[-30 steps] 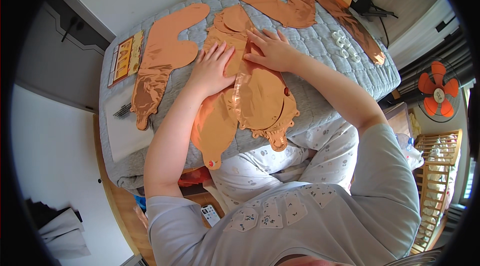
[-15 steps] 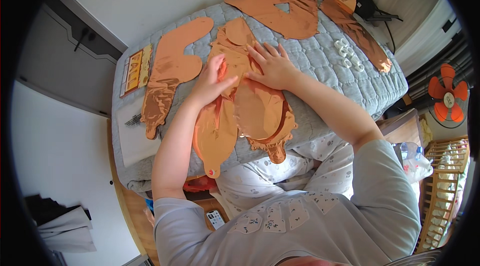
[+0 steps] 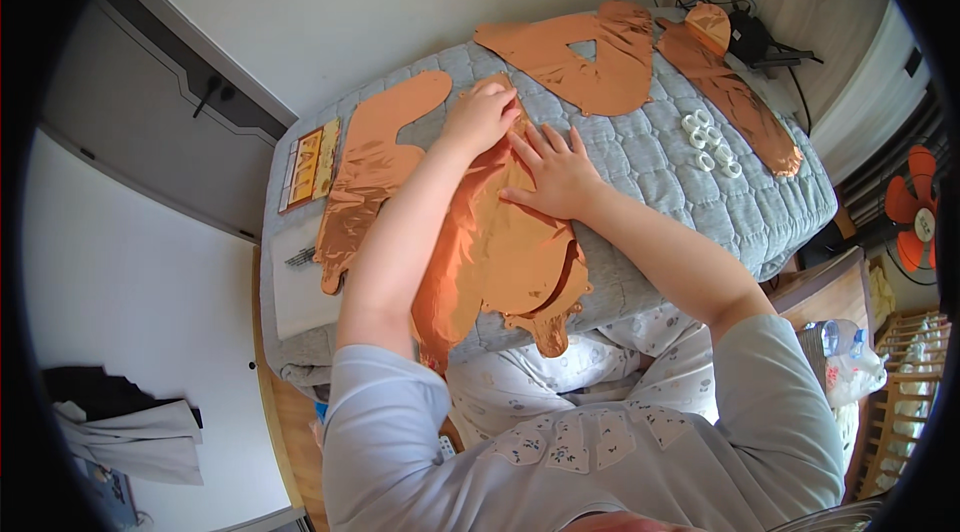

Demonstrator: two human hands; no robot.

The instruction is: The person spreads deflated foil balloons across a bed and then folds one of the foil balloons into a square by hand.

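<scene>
Fingers of the right hand (image 3: 553,175) lie spread flat on the copper foil balloon (image 3: 500,252) — gripping nothing — while the left hand (image 3: 482,116) presses its far end, fingers curled loosely. The balloon lies on the grey quilted pad (image 3: 640,182), beneath both palms. Far left — a flat rectangular yellow-and-orange package (image 3: 309,163).

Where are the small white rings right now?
In the head view, the small white rings lie in a cluster on the grey quilted pad, to the right of the right hand and just left of a long copper foil balloon.
</scene>
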